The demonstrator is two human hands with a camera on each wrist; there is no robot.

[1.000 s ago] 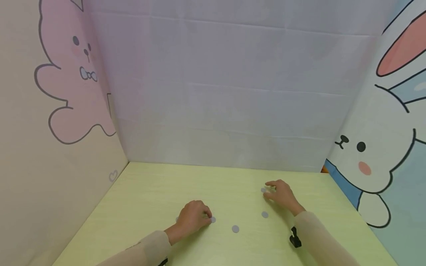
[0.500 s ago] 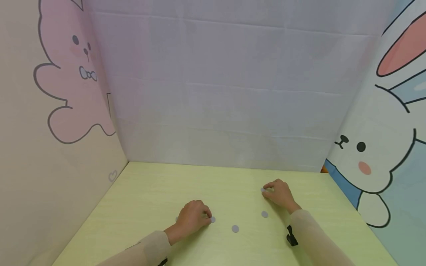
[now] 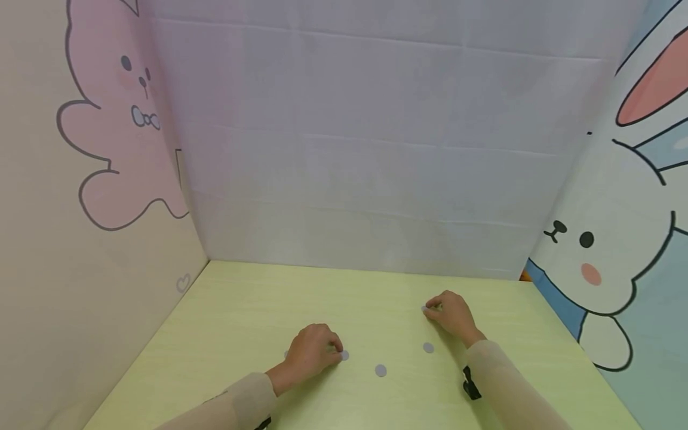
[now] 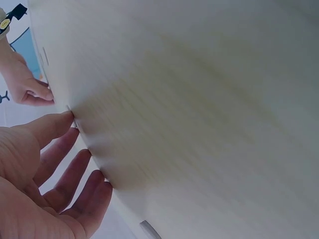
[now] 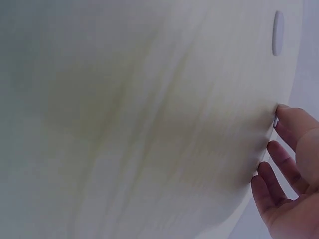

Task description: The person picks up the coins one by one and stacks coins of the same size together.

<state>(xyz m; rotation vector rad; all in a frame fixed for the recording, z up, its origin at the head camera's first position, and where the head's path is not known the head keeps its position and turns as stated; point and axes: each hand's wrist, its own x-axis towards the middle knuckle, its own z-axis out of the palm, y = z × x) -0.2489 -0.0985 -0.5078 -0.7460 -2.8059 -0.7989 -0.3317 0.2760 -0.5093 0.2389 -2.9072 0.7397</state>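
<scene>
My left hand (image 3: 313, 351) is low over the table, its thumb and forefinger pinching the edge of a small flat grey disc (image 3: 345, 355). In the left wrist view, that hand's fingertips touch the tabletop, and the disc shows as a thin sliver between thumb and forefinger. Farther back and to the right, my right hand (image 3: 452, 315) pinches another grey disc (image 3: 424, 309), mostly covered by the fingers. The right wrist view shows thumb and forefinger meeting at this disc, the other fingertips resting on the table.
Between the hands lie two more grey discs, one front-centre (image 3: 380, 371) and one nearer the right forearm (image 3: 428, 347). Another disc (image 3: 286, 354) is partly hidden behind the left hand. White and cartoon-printed walls enclose the pale yellow table (image 3: 258, 298).
My right hand has shifted slightly left, and its thumb and forefinger have come together on the far disc. My left hand keeps its place.
</scene>
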